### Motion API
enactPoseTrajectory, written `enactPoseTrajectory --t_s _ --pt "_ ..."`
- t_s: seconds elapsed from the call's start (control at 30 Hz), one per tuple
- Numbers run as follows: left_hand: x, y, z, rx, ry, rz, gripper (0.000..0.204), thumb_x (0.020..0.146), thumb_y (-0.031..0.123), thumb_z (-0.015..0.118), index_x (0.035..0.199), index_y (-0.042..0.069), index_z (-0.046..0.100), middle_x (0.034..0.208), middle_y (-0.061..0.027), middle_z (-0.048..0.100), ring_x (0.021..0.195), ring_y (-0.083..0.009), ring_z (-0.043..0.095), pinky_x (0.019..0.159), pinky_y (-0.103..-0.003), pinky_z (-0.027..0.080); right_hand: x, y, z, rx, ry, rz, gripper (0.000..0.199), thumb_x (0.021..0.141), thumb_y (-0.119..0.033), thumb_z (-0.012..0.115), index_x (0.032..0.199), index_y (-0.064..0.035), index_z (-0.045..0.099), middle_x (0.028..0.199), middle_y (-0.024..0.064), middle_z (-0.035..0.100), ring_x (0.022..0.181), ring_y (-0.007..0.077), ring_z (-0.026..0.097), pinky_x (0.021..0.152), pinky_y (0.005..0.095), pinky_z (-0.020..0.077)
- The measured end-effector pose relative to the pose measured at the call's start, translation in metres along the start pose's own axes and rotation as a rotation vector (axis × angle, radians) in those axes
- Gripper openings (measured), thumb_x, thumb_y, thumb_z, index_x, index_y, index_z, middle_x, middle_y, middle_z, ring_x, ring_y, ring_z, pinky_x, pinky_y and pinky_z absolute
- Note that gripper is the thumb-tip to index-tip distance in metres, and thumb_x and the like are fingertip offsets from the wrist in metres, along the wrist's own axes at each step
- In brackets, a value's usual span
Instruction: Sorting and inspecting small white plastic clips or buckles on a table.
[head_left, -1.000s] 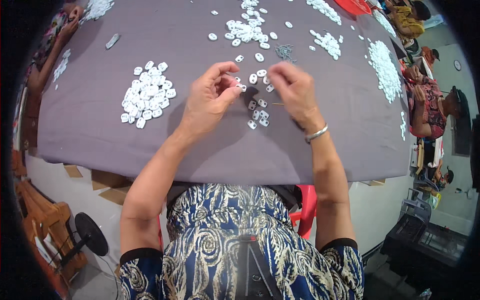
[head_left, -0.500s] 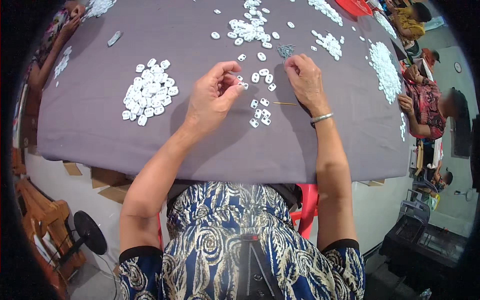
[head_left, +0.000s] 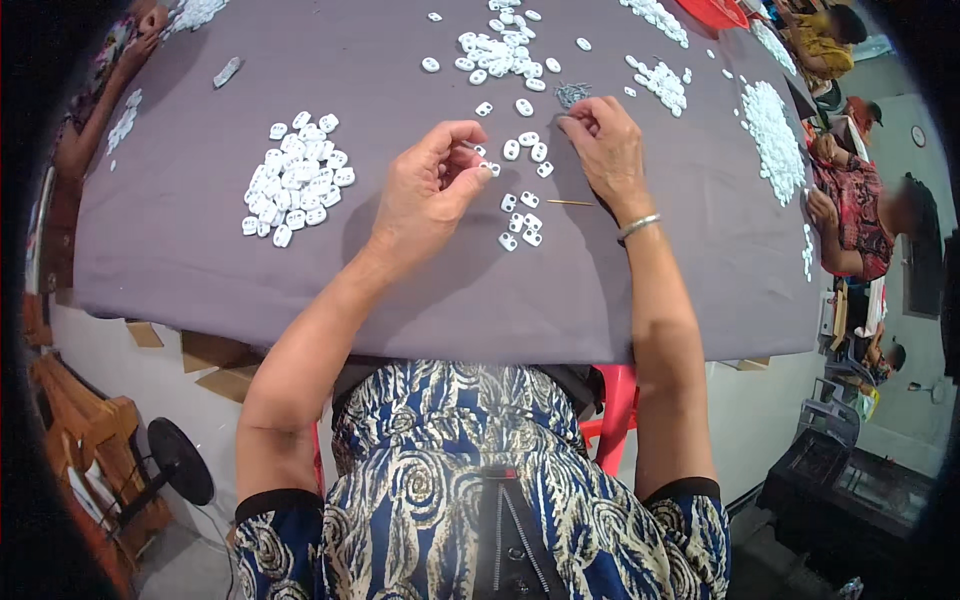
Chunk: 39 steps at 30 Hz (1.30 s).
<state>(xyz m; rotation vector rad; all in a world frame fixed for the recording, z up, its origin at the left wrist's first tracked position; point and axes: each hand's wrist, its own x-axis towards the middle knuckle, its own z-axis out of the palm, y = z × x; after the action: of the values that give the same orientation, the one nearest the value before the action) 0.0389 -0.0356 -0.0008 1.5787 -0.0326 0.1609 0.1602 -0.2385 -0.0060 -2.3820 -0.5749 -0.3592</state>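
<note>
My left hand [head_left: 425, 190] is closed, pinching a small white two-hole plastic piece [head_left: 492, 170] between thumb and fingertips. Off to its right, my right hand [head_left: 610, 155] has thumb and forefinger drawn together beside a small heap of thin grey pieces [head_left: 572, 95], perhaps springs. Whatever sits in that pinch is too small to make out. Between the hands lie a few white oval pieces [head_left: 539, 152]. Closer to me is a cluster of two-hole white pieces [head_left: 516, 222], with a thin golden stick [head_left: 569, 203] to its right.
A pile of white pieces [head_left: 300, 180] lies left of my left hand. More white ovals [head_left: 500, 52] are spread beyond my hands, and a larger white heap [head_left: 773, 140] is at the right. A red basin [head_left: 712, 14] stands far right. Other people sit around the cloth-covered table [head_left: 200, 270].
My right hand has shifted slightly up and left, its fingers now just nearer side of the grey heap. My left hand stays almost in place with the white piece.
</note>
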Motion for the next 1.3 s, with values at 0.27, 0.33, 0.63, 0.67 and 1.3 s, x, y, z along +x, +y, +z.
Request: enactPoseTrajectory --t_s 0.27,0.33,0.63,0.67,1.3 --pt "0.0 0.0 -0.001 -0.02 0.014 -0.004 0.029 0.087 0.002 0.064 0.114 0.004 0.057 0.089 0.0017 0.056 0.077 -0.0044 0.053 0.061 -0.018 0.044 -0.007 0.007 -0.011 0.05 -0.081 -0.161 0.007 0.084 -0.009 0.06 0.083 -0.0026 0.058 0.077 0.0104 0.057 0.073 0.0272 0.057 0.066 0.0386 0.0462" --pt "0.0 -0.001 -0.001 -0.024 0.012 -0.001 0.029 0.087 0.002 0.064 0.114 0.004 0.057 0.089 0.0018 0.056 0.077 -0.0044 0.053 0.061 -0.018 0.044 -0.012 0.006 -0.017 0.099 -0.105 -0.145 0.007 0.085 -0.009 0.059 0.084 -0.002 0.057 0.076 0.0105 0.057 0.07 0.0255 0.056 0.064 0.037 0.046" --pt "0.0 -0.001 -0.001 0.009 0.01 0.005 0.027 0.087 0.002 0.064 0.113 0.004 0.057 0.089 0.0015 0.056 0.077 -0.0047 0.053 0.062 -0.018 0.044 -0.013 0.001 -0.034 0.234 -0.153 0.079 0.008 0.088 -0.007 0.054 0.091 -0.0008 0.059 0.07 0.0095 0.059 0.06 0.0178 0.053 0.059 0.0302 0.0447" --pt "0.0 -0.002 -0.002 0.01 0.008 0.007 0.027 0.087 0.002 0.064 0.113 0.004 0.058 0.089 0.0015 0.056 0.077 -0.0047 0.053 0.062 -0.018 0.044 -0.014 -0.001 -0.036 0.236 -0.155 0.08 0.008 0.088 -0.007 0.054 0.091 -0.0008 0.059 0.07 0.0095 0.059 0.06 0.0178 0.053 0.059 0.0302 0.0447" --pt "0.0 -0.003 -0.001 -0.06 -0.015 0.002 0.025 0.088 0.001 0.062 0.113 0.002 0.057 0.089 0.0003 0.056 0.079 -0.005 0.054 0.065 -0.018 0.046 -0.019 -0.04 -0.023 0.551 -0.252 0.183 0.009 0.087 -0.004 0.059 0.094 -0.0015 0.065 0.074 -0.0014 0.062 0.068 0.0047 0.053 0.06 0.0224 0.0443"
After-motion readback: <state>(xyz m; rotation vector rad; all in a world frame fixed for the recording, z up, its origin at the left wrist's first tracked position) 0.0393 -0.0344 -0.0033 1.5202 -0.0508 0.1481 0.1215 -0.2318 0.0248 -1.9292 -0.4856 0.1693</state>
